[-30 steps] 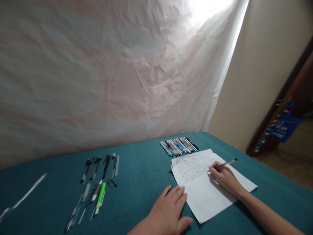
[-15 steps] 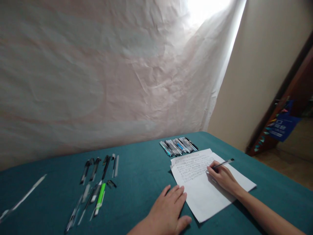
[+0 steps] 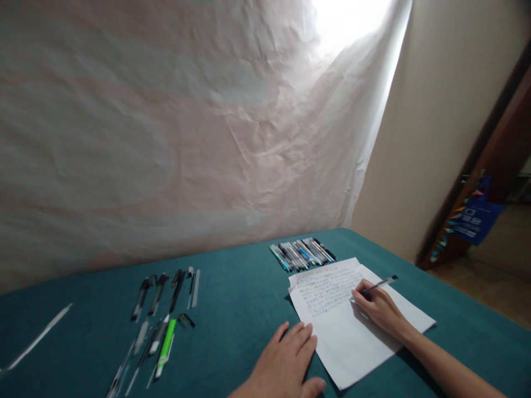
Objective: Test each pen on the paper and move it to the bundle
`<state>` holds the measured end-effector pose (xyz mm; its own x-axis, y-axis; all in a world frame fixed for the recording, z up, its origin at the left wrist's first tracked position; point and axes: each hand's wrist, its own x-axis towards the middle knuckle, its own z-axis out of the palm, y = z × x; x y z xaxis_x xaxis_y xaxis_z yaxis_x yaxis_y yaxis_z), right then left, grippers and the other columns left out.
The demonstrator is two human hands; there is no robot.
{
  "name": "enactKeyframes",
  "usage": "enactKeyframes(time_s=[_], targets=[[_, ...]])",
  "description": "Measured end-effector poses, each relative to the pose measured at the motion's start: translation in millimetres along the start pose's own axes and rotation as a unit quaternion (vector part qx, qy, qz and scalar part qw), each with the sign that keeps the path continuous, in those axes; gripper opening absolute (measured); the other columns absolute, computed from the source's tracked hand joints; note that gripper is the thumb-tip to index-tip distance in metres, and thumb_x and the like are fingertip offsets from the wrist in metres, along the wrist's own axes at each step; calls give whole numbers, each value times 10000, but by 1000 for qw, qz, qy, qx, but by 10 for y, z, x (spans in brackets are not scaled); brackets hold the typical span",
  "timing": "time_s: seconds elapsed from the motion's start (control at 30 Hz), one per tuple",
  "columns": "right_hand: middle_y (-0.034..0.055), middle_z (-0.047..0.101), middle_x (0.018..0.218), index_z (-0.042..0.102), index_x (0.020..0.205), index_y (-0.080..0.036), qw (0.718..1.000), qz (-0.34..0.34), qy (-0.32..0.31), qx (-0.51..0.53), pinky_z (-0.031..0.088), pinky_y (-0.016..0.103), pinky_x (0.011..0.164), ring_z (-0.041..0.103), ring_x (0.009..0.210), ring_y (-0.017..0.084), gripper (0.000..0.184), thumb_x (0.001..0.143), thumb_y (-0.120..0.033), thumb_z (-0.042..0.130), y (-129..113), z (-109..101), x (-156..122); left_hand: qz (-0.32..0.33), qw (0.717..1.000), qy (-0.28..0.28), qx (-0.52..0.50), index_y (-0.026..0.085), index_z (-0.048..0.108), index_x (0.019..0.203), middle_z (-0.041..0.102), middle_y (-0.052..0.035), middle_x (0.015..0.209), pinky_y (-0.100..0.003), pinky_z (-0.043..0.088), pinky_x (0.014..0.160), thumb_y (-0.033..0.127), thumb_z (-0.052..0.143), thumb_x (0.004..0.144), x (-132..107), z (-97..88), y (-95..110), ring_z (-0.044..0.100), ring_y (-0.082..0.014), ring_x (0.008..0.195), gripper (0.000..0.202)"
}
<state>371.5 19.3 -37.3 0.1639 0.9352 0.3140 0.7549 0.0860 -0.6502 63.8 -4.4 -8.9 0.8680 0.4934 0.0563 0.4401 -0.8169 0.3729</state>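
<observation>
Between the fingers of my right hand (image 3: pixel 379 307) is a pen (image 3: pixel 384 282), its dark end pointing up to the right and its tip down at the paper. Sheets of white paper (image 3: pixel 338 348) lie slightly fanned under that hand, with rows of handwriting across the upper part. My left hand (image 3: pixel 286 356) rests flat on the green cloth with its fingers spread. Its fingertips are at the paper's left edge; whether they press on the sheet I cannot tell.
A row of many pens (image 3: pixel 302 254) lies beyond the paper. Left on the green-covered table (image 3: pixel 232 309) are a bright green pen (image 3: pixel 166 348), black pens (image 3: pixel 177 291), loose pen parts (image 3: pixel 186 320) and a pale strip (image 3: pixel 41 336). A hanging sheet (image 3: pixel 174 138) backs the table.
My whole view has tilted a little, so the table sits slightly lower. The pen stays in my right hand at the end of the writing, and my left hand stays flat.
</observation>
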Motion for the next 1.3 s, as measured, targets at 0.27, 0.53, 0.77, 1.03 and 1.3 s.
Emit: enactKeyframes(time_s=[0.27, 0.53, 0.77, 1.03, 1.3], targets=[[-24, 517, 524, 503, 626, -198, 1000, -20, 20, -2, 381, 262, 522, 472, 508, 141, 199, 743, -347, 444, -34, -12, 7, -8, 1000, -2, -5, 198, 299, 1339, 281, -82, 1405, -455, 166, 1052, 532, 324, 842, 0, -36, 32, 237, -247, 1288, 599], [-41, 480, 498, 490, 633, -199, 999, 13, 26, 26, 361, 246, 473, 451, 467, 127, 223, 763, -377, 452, 48, -4, 21, -11, 1000, -6, -20, 177, 304, 1336, 278, -98, 1405, -460, 159, 1053, 539, 320, 839, -2, -20, 23, 233, -253, 1288, 615], [4, 566, 584, 522, 736, -206, 999, 0, 4, 34, 412, 261, 478, 524, 500, 156, 244, 785, -434, 450, 18, 18, -55, -45, 999, 13, -15, 125, 402, 1265, 418, -139, 1322, -382, 333, 980, 468, 448, 803, -148, -247, 99, 396, -272, 1193, 577], [73, 652, 833, 596, 847, -220, 993, -119, 4, -25, 491, 290, 625, 602, 703, 206, 228, 758, -415, 517, -174, 157, -92, -382, 913, -25, 142, 164, 646, 874, 666, -135, 933, -386, 454, 767, 86, 579, 647, -647, -1184, -204, 608, -300, 899, 248], [36, 639, 799, 600, 860, -222, 964, -222, -141, 44, 468, 264, 639, 586, 693, 163, 205, 833, -364, 455, -1249, 567, -120, -459, 882, -12, 102, 149, 666, 845, 666, -152, 947, -340, 460, 736, -38, 586, 533, -1057, -1386, -823, 622, -295, 868, 373]])
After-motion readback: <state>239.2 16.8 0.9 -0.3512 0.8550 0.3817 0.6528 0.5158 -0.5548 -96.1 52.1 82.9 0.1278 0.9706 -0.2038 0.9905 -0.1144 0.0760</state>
